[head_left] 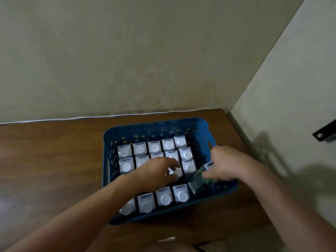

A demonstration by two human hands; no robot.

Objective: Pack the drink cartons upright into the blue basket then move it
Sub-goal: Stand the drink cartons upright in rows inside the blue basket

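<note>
Both arms reach into the blue basket [203, 124]. Left hand [156, 170] pinches a standing carton [175, 171] (white cap up). Right hand [225, 164] grips a tilted green carton [199, 180].

One blue basket [156, 125], about sixteen visible cartons [155, 147], two hands [158, 170].
</note>
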